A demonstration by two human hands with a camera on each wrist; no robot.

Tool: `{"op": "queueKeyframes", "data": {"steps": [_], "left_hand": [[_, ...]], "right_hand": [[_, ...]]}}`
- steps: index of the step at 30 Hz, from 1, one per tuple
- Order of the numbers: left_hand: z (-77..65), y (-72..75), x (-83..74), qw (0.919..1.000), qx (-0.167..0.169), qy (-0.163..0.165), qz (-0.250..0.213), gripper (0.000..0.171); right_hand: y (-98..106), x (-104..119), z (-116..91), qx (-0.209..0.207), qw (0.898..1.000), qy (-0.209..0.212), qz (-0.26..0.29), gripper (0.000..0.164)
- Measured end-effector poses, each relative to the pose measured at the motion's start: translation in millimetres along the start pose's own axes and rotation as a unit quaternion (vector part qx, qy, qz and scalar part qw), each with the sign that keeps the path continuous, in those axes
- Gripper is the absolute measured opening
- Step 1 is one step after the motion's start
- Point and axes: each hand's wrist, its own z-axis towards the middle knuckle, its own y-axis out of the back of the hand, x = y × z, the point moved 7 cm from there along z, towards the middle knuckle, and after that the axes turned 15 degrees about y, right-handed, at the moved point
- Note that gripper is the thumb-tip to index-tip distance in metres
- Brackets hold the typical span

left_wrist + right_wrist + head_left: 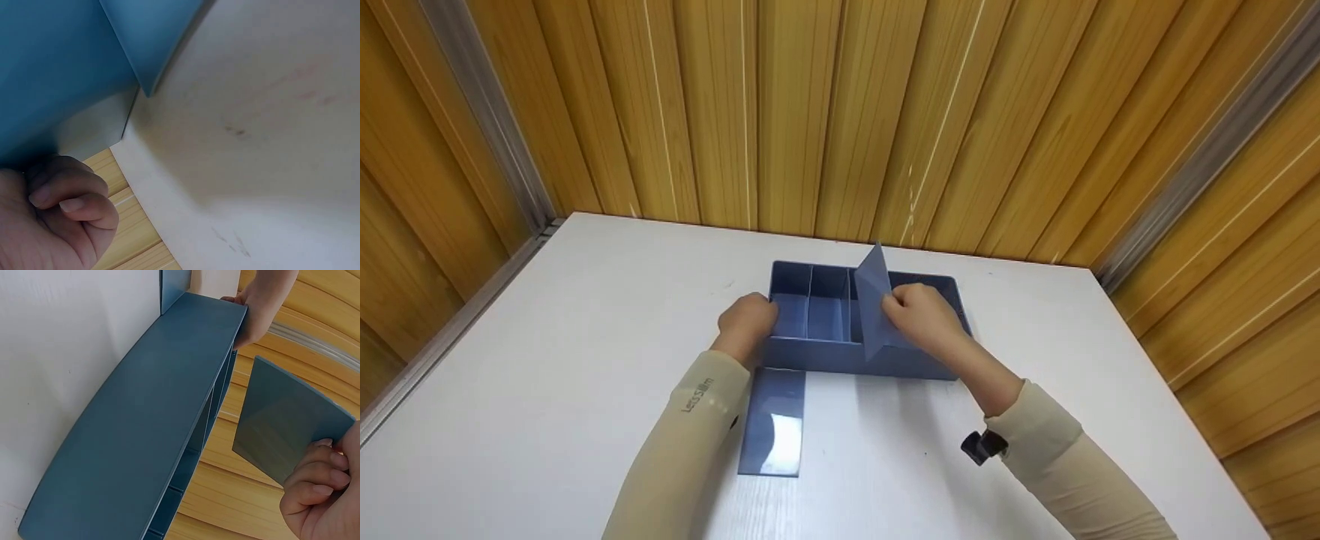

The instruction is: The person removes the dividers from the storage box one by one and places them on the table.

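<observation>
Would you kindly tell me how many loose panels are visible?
2: one panel in the right hand, a second panel flat on the table before the box. Others may be hidden.

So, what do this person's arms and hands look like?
Both arms wear plain beige, close-fitting long sleeves. The left sleeve carries dark lettering, apparently "Let's Slim", near its cuff. A small black device sits at the cuff of the right sleeve. The left hand and right hand are ungloved.
</observation>
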Motion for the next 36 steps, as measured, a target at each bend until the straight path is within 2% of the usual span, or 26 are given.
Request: {"op": "queueKeyframes", "data": {"steps": [8,19,36], "left_hand": [[1.5,0.2,1.6,1.0000,0.000,0.002,0.000,0.045],[0.3,0.1,0.4,1.0000,0.004,0.001,-0.003,0.046],[0.6,-1.3,1.5,1.0000,0.004,-0.001,-0.002,0.046]], "right_hand": [[-6,4,-13,0.002,1.000,0.001,0.026,0.042],[-9,8,-31,-0.012,0.999,0.013,0.033,0.043],[-28,15,-63,-0.016,0.998,0.023,0.052,0.048]]}}
